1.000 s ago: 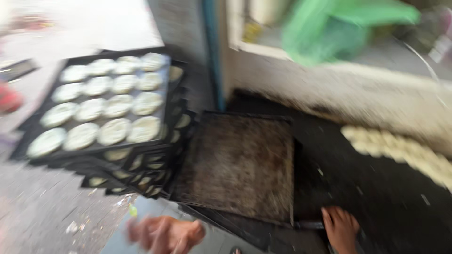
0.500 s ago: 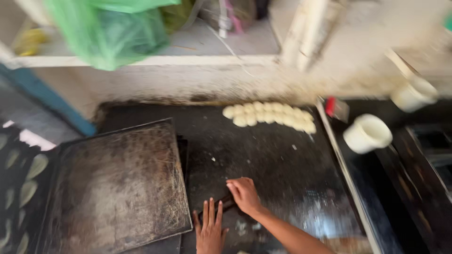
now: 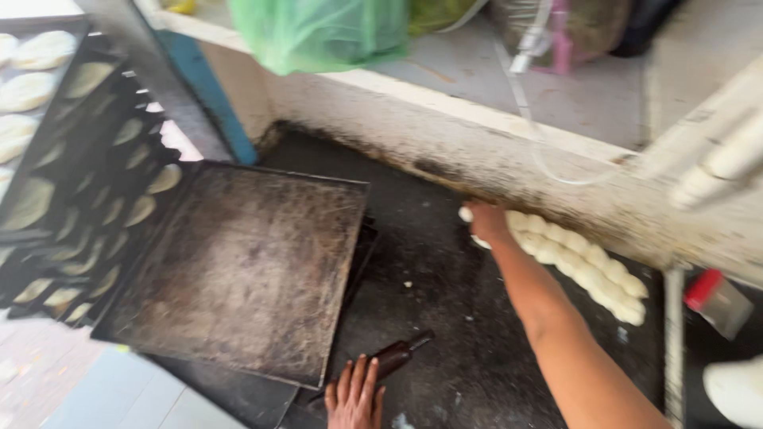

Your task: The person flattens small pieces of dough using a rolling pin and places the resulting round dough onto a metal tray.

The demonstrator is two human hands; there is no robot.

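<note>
My right hand [image 3: 486,222] reaches to the far end of a row of pale dough balls [image 3: 584,268] on the black work surface [image 3: 445,286] and closes on the leftmost ball. My left hand [image 3: 354,393] lies flat at the bottom of the view, fingers together, resting on a dark wooden rolling pin [image 3: 397,357]. Left of the hands lies a dark, worn, empty baking tray [image 3: 238,266].
A stack of black trays [image 3: 71,199] with flattened dough rounds stands at the left. A green plastic bag [image 3: 322,32] sits on the ledge above the stained wall. A red-capped item [image 3: 715,300] and a white object [image 3: 735,389] are at the right.
My right hand has moved from the near surface up to the dough row. My left hand now rests on the rolling pin. The view has swung left, showing the stacked trays again.
</note>
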